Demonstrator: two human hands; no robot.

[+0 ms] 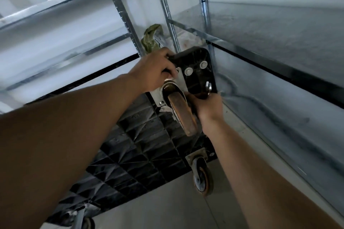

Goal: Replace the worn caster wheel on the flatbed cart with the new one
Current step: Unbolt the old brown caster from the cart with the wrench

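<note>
The flatbed cart (pixel 141 147) stands tipped up against metal shelving (pixel 119 5), with its ribbed black underside facing the camera. The worn caster wheel (pixel 183 111) sits on its mounting plate (pixel 181 82) at the cart's upper corner. The left hand (pixel 158 70) clamps its grip over the cart edge beside the plate. The right hand (pixel 208 106) rests against the caster's right side; whether its grip is clamped cannot be told. A second caster (pixel 202 174) is mounted lower down.

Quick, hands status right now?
Left hand: grips the cart corner.
Right hand: curled beside the caster wheel; hold cannot be told.
</note>
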